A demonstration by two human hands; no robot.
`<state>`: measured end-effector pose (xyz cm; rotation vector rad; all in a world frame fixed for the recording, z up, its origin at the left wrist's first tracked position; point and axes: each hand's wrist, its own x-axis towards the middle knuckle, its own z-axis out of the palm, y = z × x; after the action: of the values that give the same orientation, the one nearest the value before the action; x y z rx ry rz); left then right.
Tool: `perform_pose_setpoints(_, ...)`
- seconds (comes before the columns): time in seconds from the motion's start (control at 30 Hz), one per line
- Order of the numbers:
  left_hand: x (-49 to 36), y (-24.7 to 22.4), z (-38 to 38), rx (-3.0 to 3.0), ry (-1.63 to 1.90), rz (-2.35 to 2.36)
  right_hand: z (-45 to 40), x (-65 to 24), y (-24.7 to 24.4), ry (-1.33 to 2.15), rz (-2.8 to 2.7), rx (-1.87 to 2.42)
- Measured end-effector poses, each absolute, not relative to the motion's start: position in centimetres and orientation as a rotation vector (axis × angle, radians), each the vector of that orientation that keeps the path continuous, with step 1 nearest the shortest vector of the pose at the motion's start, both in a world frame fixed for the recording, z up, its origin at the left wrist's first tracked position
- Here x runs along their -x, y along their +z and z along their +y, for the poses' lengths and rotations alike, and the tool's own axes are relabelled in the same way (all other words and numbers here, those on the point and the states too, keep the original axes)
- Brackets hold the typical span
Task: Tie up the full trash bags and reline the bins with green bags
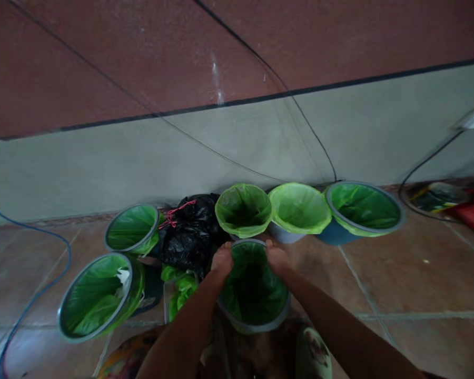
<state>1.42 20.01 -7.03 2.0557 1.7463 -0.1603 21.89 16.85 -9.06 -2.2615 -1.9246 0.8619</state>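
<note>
Directly before me is a trash bin lined with a green bag and topped by a grey rim ring. My left hand grips the far left of its rim, and my right hand grips the far right. The fingers of both hands curl over the edge, partly hidden. Dark shadow fills the inside of the bin. Just beyond it, close to my hands, stand a bin with a light green liner and a paler bin with a similar liner.
Along the wall at right stands a blue bin. To the left are black garbage bags with pink ties, a clear container of green bags, an upright lined bin and a tilted bin with white scrap. A blue cable crosses the floor.
</note>
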Motion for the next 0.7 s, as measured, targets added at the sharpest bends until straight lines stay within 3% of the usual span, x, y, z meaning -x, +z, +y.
perform_pose_setpoints(0.13,-1.8,-5.7,18.8,-2.079,-0.173,1.896,16.1,-22.3,-8.0,0.883,-1.841,2.267)
perform_pose_setpoints(0.23,-2.1,-5.0,15.0,-2.215,0.011,1.994,12.9,-22.3,-8.2,0.721,-1.633,2.369)
perform_pose_setpoints(0.3,-2.5,-5.2,11.2,-2.309,0.077,1.865,10.0,-21.8,-9.0,0.66,-1.448,2.466)
perform_pose_setpoints(0.47,-3.3,-6.9,2.8,-2.254,-0.168,1.495,4.6,-19.4,-11.1,0.8,-1.026,2.575)
perform_pose_setpoints(0.7,-3.4,-7.3,3.0,-2.342,-0.214,1.442,6.0,-18.8,-10.0,0.884,-0.896,2.472)
